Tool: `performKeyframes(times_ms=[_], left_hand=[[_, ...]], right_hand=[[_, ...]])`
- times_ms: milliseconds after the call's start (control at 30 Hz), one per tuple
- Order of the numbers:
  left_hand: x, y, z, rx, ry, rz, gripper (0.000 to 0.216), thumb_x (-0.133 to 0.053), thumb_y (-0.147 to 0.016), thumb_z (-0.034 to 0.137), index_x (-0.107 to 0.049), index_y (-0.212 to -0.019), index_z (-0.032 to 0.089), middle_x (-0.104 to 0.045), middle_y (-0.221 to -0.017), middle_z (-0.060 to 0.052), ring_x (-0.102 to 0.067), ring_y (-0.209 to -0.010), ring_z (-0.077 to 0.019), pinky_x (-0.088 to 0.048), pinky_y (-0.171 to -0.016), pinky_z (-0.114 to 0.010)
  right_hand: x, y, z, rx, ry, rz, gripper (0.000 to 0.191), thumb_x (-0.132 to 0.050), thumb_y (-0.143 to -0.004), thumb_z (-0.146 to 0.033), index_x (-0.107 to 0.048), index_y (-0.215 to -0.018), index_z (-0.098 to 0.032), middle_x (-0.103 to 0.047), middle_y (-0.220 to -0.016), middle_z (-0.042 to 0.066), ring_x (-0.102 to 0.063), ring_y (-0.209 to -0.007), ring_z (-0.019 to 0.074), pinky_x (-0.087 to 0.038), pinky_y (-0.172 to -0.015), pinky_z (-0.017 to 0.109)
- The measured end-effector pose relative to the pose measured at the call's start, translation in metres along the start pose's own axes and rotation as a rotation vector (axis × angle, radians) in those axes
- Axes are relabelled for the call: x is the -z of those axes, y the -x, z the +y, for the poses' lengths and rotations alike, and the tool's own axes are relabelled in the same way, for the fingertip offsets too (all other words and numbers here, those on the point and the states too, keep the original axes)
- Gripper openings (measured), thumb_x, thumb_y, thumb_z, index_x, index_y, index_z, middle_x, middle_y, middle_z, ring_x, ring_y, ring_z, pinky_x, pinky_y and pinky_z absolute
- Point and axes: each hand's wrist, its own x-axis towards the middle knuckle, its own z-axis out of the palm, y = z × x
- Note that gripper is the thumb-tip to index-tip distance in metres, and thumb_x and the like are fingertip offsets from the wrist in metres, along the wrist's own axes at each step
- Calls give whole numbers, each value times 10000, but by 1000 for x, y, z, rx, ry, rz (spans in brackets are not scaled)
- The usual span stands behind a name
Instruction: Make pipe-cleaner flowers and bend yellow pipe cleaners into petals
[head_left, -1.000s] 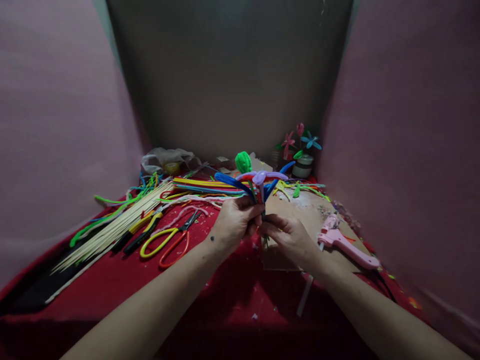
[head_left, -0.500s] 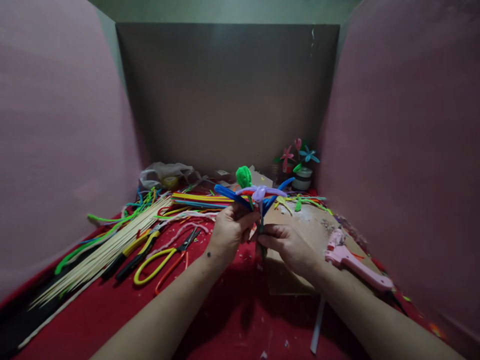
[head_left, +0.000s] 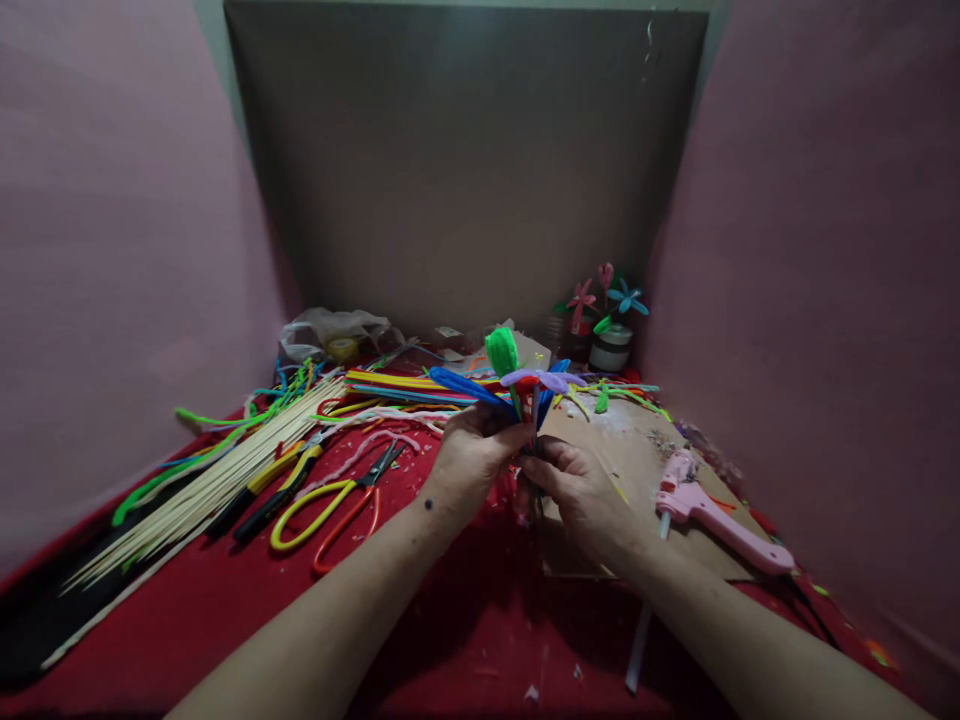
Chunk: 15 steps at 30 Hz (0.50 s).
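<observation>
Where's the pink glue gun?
In the head view, the pink glue gun lies on the right side, on the brown cardboard, to the right of the right hand.

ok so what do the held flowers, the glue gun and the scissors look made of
Flowers: probably fuzzy pipe cleaners, judging by the soft, bent strands.
Glue gun: likely smooth plastic, from its moulded, evenly pink body.
Scissors: dark, metal-looking blades; smooth red and yellow handles, perhaps plastic-coated.

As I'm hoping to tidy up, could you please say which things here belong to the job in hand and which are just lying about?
Job: flower bunch, held by left hand and right hand; probably fuzzy stems, wooden sticks, glue gun, scissors, pliers.
Seemingly lying about: plastic bag, pot.
</observation>
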Motion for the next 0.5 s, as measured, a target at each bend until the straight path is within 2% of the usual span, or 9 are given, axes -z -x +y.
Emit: performKeyframes(times_ms=[233, 367, 500], left_hand=[[0, 2, -3, -61, 29, 8, 141, -649, -656, 174, -514, -613, 167, -450, -453, 67, -353, -382, -48, -270, -384, -201], [3, -1, -8, -102, 57, -41, 94, -620, -672, 184, -535, -705, 165, -495, -526, 55, -370, -403, -48, -278, -396, -197], [6, -3, -9, -124, 31, -32, 75, -580, -705, 188, -515, -672, 171, -450, -489, 62, -355, -382, -51, -271, -392, -203]], right_hand=[[2, -1, 6, 0, -167, -5, 249, -649, -725, -378, -575, -815, -158, -542, -513, -28, -480, -432, 101, -385, -436, 228], [4, -2, 4, -56, -265, -6, 257, -698, -674, -365, -558, -783, -178, -520, -495, -47, -465, -405, 87, -378, -419, 213], [3, -3, 1, -57, -283, 27, 243, -715, -659, -341, -563, -746, -173, -520, -497, -44, -468, -419, 87, -369, -417, 212]])
